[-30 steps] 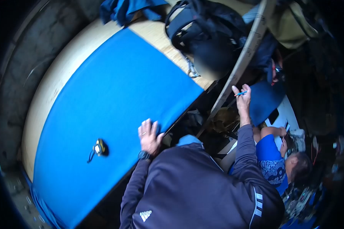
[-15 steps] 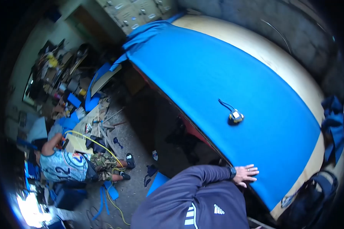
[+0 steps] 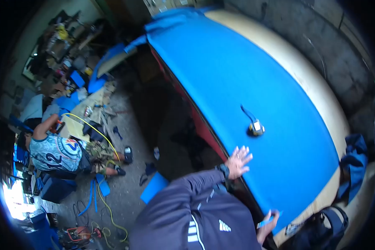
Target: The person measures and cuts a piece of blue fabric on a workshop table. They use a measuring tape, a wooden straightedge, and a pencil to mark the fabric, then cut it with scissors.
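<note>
A wide sheet of blue fabric [image 3: 254, 87] lies over a pale wooden tabletop [image 3: 321, 89]. My left hand [image 3: 238, 162], with a dark watch at the wrist, rests flat on the fabric near its left edge, fingers spread. Lower down, my right hand [image 3: 269, 225] is at the fabric's near edge with its fingers drawn together. Something small and pale seems to be at its fingertips, too small to make out. A yellow and black tape measure [image 3: 256, 127] with a dark strap lies on the fabric beyond my left hand.
Another person [image 3: 56, 152] sits at the left, by a low work board [image 3: 73, 127] and a yellow hose [image 3: 93, 129]. Blue scraps [image 3: 154, 186] lie on the floor. A dark bag [image 3: 321, 229] and bunched blue cloth [image 3: 354, 162] are at the right.
My left hand has moved up and left along the fabric's edge. My right hand has come into view at the near edge. The camera view has shifted; the tape measure stays on the fabric.
</note>
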A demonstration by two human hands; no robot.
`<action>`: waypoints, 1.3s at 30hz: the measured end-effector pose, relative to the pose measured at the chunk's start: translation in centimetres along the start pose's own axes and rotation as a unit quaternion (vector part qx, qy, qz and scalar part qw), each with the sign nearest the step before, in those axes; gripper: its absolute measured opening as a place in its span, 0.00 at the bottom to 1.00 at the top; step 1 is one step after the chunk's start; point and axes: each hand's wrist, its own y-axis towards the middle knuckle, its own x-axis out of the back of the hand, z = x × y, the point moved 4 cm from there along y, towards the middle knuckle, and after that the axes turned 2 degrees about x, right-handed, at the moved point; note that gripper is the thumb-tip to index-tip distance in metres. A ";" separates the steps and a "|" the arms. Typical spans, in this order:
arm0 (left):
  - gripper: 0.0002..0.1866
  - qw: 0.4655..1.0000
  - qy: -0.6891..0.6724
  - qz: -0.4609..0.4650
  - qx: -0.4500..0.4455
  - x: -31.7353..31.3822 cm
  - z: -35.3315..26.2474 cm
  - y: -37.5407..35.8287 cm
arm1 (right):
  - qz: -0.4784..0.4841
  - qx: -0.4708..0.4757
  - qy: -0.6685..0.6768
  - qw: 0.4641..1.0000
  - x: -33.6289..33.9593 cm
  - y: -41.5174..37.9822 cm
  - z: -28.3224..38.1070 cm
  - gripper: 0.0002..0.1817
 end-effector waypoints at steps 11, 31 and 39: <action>0.46 0.914 0.141 -0.177 0.335 8.1 22.5 7.5 | 0.023 0.082 -0.212 0.973 -4.9 4.9 1.2 0.17; 0.41 0.920 0.171 -0.180 0.302 9.9 28.6 5.4 | -0.026 0.051 -0.249 0.967 -7.3 2.2 0.2 0.14; 0.51 0.985 0.083 -0.058 0.138 5.2 14.9 0.1 | -0.086 -0.007 -0.240 0.967 -7.9 0.6 0.7 0.24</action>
